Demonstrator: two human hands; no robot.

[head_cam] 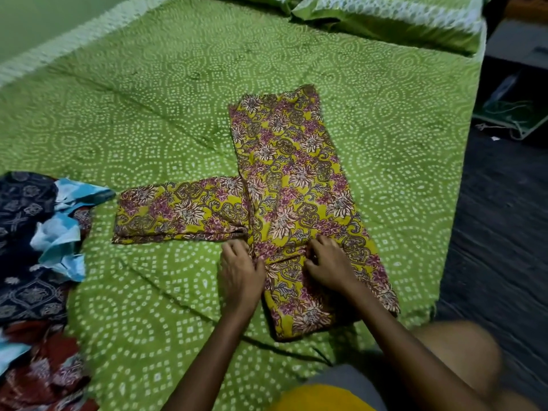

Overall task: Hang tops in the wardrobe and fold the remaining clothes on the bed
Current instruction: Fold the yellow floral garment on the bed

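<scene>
On the green bed (pixel 148 129), both hands' curled fingers (pixel 315 256) pinch the floral garment (pixel 296 179).

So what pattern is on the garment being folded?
The garment is mustard yellow with pink and cream flowers, seen in the head view.

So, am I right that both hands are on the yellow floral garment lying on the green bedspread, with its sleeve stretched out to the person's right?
Not quite: in the head view the sleeve stretches to the person's left, towards the pile of clothes. Otherwise yes: left hand and right hand are on the yellow floral garment on the green bedspread.
</scene>
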